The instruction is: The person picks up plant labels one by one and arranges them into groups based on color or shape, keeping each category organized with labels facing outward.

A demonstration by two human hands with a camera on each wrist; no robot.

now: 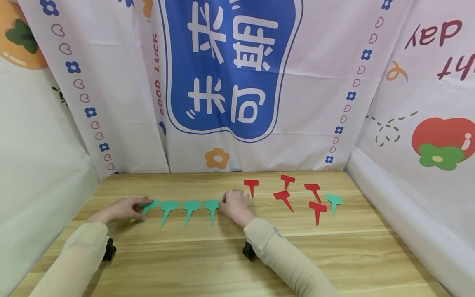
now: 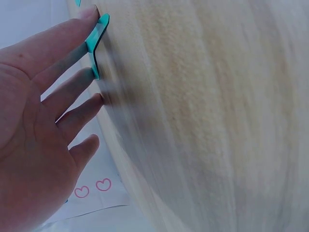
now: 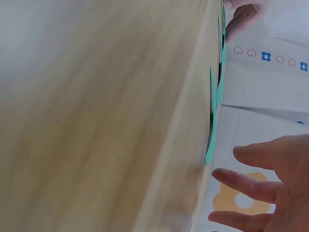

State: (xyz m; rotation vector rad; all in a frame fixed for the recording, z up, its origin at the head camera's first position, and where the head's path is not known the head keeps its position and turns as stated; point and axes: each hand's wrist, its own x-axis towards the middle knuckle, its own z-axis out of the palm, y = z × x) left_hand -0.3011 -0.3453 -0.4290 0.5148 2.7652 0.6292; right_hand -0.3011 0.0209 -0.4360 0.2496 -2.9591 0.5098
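In the head view, several green T-shaped plant labels lie in a row with their stems toward me. My left hand is at the leftmost green label, with fingertips over its head and the thumb across its stem. The left wrist view shows fairly straight, spread fingers touching this label. At the row's other end, my right hand is beside the rightmost green label. The right wrist view has its loosely extended fingers holding nothing, close to the near green label.
Several red T-shaped labels, among them one red label near another green label, lie scattered at the right on the wooden table. Printed cloth walls enclose the table's back and sides.
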